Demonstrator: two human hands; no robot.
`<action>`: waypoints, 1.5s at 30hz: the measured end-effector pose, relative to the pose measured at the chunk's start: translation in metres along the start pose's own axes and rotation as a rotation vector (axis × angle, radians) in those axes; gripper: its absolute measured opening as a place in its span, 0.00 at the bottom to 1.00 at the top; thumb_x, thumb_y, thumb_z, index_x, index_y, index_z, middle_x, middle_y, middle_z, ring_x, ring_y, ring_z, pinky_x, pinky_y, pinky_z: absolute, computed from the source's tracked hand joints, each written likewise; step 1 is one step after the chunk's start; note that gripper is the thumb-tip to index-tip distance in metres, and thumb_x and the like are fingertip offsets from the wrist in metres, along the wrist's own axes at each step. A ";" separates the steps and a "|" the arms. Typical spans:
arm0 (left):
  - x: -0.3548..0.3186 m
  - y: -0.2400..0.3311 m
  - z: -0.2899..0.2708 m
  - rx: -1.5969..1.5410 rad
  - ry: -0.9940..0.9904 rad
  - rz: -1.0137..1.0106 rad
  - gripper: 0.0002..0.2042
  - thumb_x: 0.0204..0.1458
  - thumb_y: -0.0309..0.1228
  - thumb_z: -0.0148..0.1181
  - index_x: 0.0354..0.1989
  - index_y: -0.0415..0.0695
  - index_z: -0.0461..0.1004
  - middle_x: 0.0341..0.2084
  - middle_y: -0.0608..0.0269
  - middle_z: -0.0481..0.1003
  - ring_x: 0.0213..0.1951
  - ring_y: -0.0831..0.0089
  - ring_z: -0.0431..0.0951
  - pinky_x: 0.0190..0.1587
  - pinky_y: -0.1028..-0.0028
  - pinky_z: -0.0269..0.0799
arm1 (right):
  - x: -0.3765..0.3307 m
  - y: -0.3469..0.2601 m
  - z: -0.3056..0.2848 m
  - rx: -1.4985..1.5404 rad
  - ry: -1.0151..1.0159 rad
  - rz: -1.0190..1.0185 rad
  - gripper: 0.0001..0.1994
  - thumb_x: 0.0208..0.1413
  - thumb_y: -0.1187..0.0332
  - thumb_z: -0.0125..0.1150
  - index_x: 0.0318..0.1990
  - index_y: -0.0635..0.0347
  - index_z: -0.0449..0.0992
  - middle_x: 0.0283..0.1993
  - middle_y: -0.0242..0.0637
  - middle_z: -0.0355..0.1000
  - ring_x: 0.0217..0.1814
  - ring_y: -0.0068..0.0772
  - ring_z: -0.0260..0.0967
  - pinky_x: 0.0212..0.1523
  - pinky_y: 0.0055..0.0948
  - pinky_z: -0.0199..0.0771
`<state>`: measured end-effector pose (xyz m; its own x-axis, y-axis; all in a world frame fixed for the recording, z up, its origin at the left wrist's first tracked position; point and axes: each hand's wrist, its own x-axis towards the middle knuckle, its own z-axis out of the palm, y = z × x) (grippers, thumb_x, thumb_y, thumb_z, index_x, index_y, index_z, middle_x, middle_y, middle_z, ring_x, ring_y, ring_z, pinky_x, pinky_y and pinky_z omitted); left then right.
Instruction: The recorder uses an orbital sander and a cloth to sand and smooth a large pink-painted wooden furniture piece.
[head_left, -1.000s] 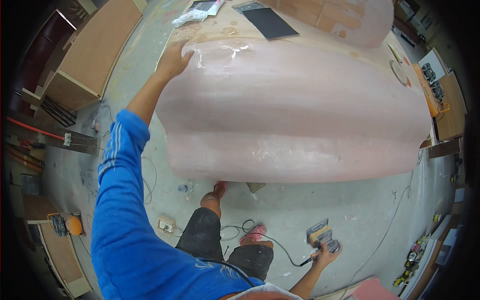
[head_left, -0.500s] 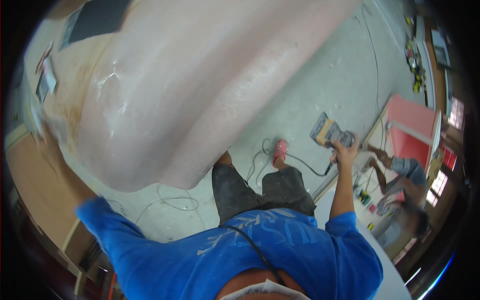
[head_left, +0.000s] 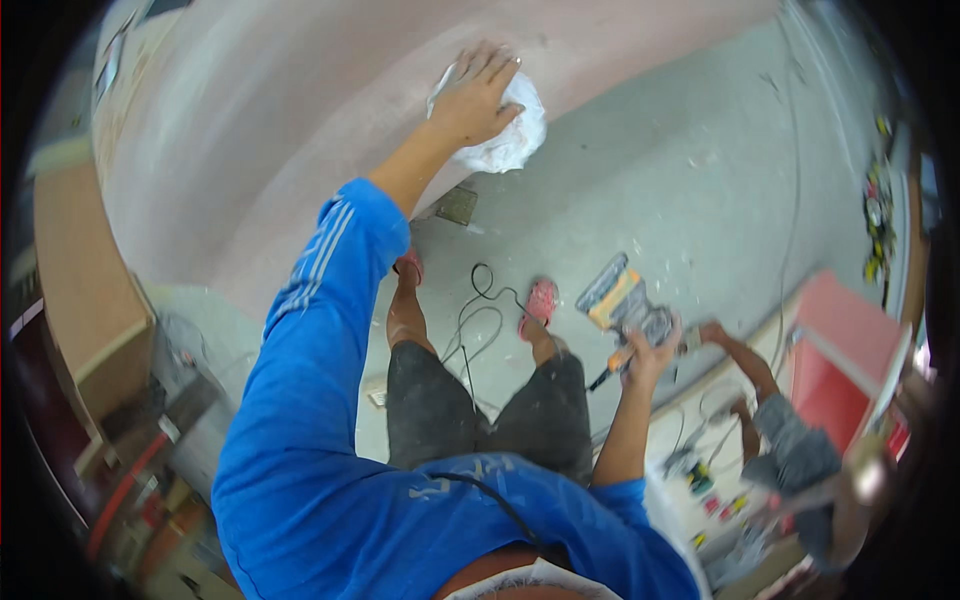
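Note:
My left hand (head_left: 470, 108) presses a crumpled white cloth (head_left: 520, 135) against the lower edge of a large, smooth, pale pink curved body (head_left: 270, 150). Its fingers lie stretched over the cloth, with the thumb apart. Lower down on the right, my right hand (head_left: 652, 352) grips an electric sander (head_left: 612, 298) with a dusty yellow and grey head. The sander is held up off the pink surface, and its flat pad faces away from me to the upper left.
A black cord (head_left: 480, 300) loops on the pale floor (head_left: 660, 170) between my feet. Another person's arm (head_left: 745, 350) reaches in at the right, near a pink box-like cabinet (head_left: 850, 330). A wooden cabinet (head_left: 85, 290) stands at the left. Several small tools (head_left: 878, 225) lie far right.
My left hand has swung from the far left to the middle with the cloth, onto the pink body's edge. My right hand and the sander have shifted slightly left and down in view.

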<state>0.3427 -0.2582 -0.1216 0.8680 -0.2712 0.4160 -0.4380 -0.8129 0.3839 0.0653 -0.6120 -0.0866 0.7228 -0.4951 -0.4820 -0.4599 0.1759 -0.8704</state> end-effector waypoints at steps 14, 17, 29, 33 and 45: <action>-0.026 0.011 0.040 0.667 0.063 0.090 0.33 0.56 0.52 0.59 0.64 0.43 0.67 0.71 0.50 0.54 0.68 0.48 0.59 0.67 0.41 0.51 | 0.056 0.091 -0.014 0.204 -0.155 -0.089 0.46 0.35 0.88 0.69 0.66 0.55 0.58 0.57 0.41 0.64 0.51 0.36 0.69 0.39 0.30 0.79; -0.060 0.024 -0.014 0.633 0.197 -0.046 0.34 0.56 0.51 0.59 0.63 0.37 0.66 0.69 0.46 0.58 0.67 0.45 0.61 0.68 0.44 0.52 | 0.058 0.099 0.002 0.296 -0.141 -0.209 0.45 0.37 0.88 0.67 0.67 0.57 0.56 0.60 0.41 0.63 0.52 0.38 0.69 0.39 0.31 0.79; -0.430 0.036 -0.229 0.876 0.665 -0.447 0.19 0.66 0.34 0.48 0.60 0.39 0.71 0.64 0.48 0.67 0.66 0.51 0.63 0.69 0.59 0.53 | 0.129 0.183 0.040 0.707 -0.478 -0.378 0.25 0.54 0.69 0.60 0.59 0.60 0.62 0.46 0.46 0.71 0.35 0.40 0.75 0.27 0.31 0.78; -0.368 0.046 -0.154 1.255 0.770 -0.450 0.17 0.66 0.36 0.49 0.60 0.45 0.73 0.64 0.53 0.68 0.65 0.47 0.64 0.70 0.54 0.51 | 0.139 0.199 0.048 0.878 -0.575 -0.138 0.19 0.58 0.64 0.56 0.54 0.65 0.68 0.46 0.48 0.75 0.36 0.41 0.76 0.27 0.30 0.79; 0.001 0.139 0.124 0.891 0.366 0.314 0.20 0.58 0.40 0.55 0.58 0.50 0.72 0.65 0.57 0.65 0.66 0.42 0.59 0.68 0.46 0.53 | 0.148 0.205 -0.023 0.884 -0.714 -0.059 0.23 0.56 0.65 0.57 0.58 0.65 0.66 0.51 0.47 0.73 0.41 0.40 0.75 0.30 0.34 0.79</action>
<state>0.3116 -0.4357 -0.1700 0.5528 -0.4860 0.6769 -0.1702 -0.8610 -0.4792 0.0658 -0.6689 -0.3335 0.9900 0.0254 -0.1390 -0.0952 0.8467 -0.5235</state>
